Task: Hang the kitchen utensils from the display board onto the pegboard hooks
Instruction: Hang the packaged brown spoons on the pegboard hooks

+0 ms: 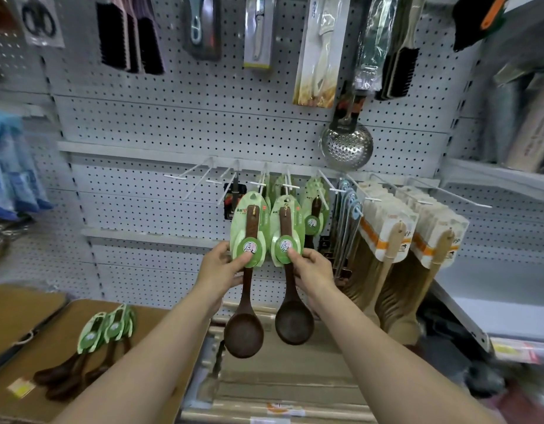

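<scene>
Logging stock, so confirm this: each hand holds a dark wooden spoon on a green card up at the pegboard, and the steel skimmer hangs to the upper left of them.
One error: the skimmer hangs to the upper right, not left. The rest holds in the head view: left hand and right hand each hold a dark spoon on a green card at the pegboard.

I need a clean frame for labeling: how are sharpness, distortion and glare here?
Head view: centre sharp, both spoons' green cards readable; edges smear, the blue packs at left blurred; wide-angle bends the pegboard lines; the steel skimmer shows mild glare; lighting even, shadows soft.
</scene>
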{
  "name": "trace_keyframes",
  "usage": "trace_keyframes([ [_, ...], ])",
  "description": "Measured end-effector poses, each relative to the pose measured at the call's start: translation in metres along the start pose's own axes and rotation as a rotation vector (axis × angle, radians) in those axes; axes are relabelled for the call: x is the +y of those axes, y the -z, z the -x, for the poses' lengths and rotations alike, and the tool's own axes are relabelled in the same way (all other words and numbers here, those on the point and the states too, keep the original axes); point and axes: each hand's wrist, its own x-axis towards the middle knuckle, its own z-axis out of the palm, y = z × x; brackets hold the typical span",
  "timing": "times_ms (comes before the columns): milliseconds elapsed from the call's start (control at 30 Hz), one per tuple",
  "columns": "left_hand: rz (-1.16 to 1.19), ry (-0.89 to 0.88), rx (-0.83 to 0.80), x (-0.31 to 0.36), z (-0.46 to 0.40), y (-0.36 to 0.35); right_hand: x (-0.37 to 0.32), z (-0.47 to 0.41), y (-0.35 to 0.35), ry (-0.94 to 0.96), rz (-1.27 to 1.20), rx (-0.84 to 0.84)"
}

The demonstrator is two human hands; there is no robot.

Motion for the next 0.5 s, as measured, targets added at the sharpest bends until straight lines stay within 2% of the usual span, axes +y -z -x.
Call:
trace_keyframes([
  [233,0.013,0.070,0.018,-0.016,-0.020,0.015,0.006,-0.019,-0.010,-0.005,-0.043,0.010],
  [500,0.018,0.127,0.008,-0.026,-0.046,0.027,0.020,-0.087,-0.026,0.005,-0.003,0.113],
])
